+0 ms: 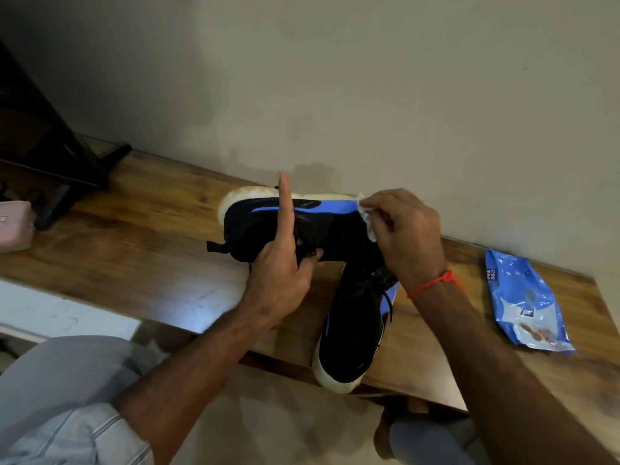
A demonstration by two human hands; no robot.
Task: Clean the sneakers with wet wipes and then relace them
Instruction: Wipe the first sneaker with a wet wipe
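Observation:
Two black and blue sneakers with white soles lie on the wooden table (141,226). The far sneaker (258,223) is tipped on its side with its sole toward the wall. My left hand (281,263) grips its upper from the near side, with the index finger sticking straight up. My right hand (406,236) pinches a crumpled white wet wipe (367,218) against the blue part of that sneaker. The second sneaker (352,333) lies nearer me with its toe over the table's front edge, black laces loose.
A blue pack of wet wipes (526,303) lies flat at the table's right. A pink pouch (15,226) and a dark stand (50,162) sit at the far left. The wall runs close behind the table.

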